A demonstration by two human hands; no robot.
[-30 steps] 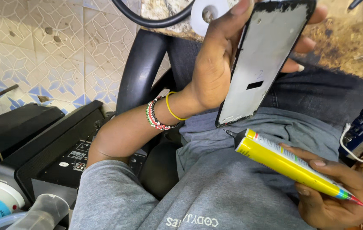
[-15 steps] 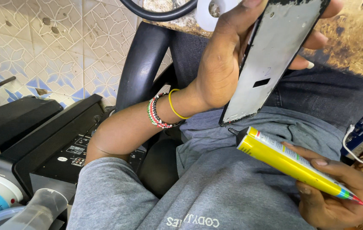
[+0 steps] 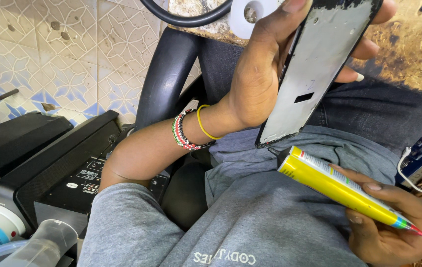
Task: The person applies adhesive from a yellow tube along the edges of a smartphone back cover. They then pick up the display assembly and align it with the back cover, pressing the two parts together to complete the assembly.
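Your left hand point(image 3: 260, 84) grips a phone frame point(image 3: 320, 64) by its edges, raised and tilted above your lap; its inner face is silvery grey with a small dark rectangular slot and black, ragged residue along the rim. Your right hand point(image 3: 394, 222) has its fingers closed around a yellow glue tube point(image 3: 334, 185), its nozzle end just below the frame's lower corner.

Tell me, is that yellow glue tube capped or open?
Cannot tell. The yellow tube lies slanted in the right hand; its dark nozzle end near the phone frame is too small.
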